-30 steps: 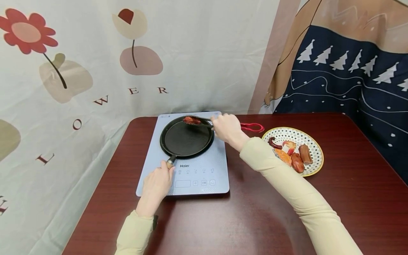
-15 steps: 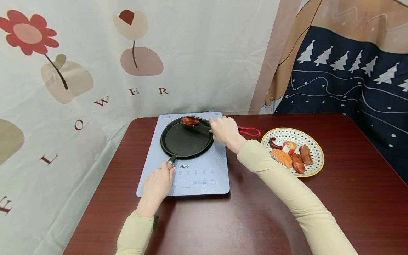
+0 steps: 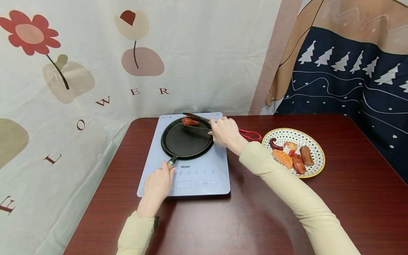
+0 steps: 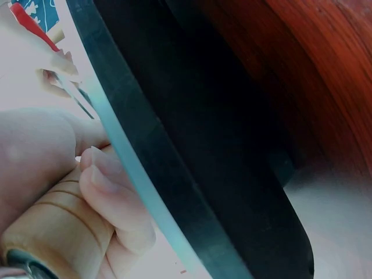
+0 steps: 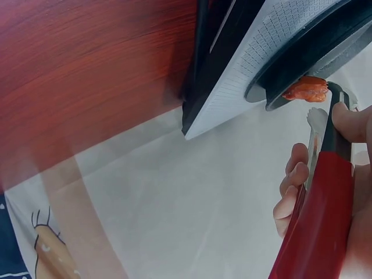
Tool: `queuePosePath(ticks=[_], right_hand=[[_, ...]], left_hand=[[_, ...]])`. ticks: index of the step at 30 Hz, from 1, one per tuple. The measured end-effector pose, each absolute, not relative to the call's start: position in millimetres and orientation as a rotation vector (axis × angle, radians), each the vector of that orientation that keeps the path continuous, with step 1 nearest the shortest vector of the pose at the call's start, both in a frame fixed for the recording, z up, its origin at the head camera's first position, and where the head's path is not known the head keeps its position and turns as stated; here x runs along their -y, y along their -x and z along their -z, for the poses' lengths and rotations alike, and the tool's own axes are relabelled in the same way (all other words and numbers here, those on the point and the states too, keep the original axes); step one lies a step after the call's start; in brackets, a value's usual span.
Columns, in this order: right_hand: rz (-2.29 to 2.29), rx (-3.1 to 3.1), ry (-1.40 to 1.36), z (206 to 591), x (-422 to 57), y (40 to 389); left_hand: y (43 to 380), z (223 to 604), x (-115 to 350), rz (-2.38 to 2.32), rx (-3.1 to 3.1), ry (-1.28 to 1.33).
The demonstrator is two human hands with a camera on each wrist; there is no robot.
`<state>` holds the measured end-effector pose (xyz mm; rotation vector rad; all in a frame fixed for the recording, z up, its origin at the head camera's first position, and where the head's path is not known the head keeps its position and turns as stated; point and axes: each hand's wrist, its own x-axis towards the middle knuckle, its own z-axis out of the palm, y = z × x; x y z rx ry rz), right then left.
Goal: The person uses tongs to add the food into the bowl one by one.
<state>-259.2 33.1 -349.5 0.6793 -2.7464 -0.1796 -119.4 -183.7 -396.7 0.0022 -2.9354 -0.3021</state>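
Note:
My left hand (image 3: 157,186) grips the wooden handle (image 4: 61,226) of a round black frying pan (image 3: 186,141) on a white induction cooktop (image 3: 204,161). In my right hand (image 3: 227,132) is a pair of tongs with red handles (image 5: 325,215). Their dark arms reach over the pan's far edge, spread apart. Between the tips lies a reddish-brown piece of cooked meat (image 3: 190,121), like a chicken wing, at the back of the pan. In the right wrist view the meat (image 5: 307,89) shows by the pan rim, close to one tong tip.
To the right stands a dotted plate (image 3: 310,141) with a yellow rim, bearing a salmon slice (image 3: 282,158), a tentacle (image 3: 275,144) and several other foods. All of it is on a dark red wooden table (image 3: 255,212). Printed curtains (image 3: 207,71) hang behind the table.
The tongs' arms have spread away from the meat, which they held between them a second ago. The meat is slightly lower in the pan. My left hand stays on the handle.

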Motion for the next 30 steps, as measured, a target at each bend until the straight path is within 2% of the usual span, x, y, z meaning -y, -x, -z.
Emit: queuePosePath(ticks=[30], right_hand=[[0.1, 2.703, -0.766, 356, -57, 253]], left_hand=[[120, 397, 183, 0.308, 2.954, -0.017]])
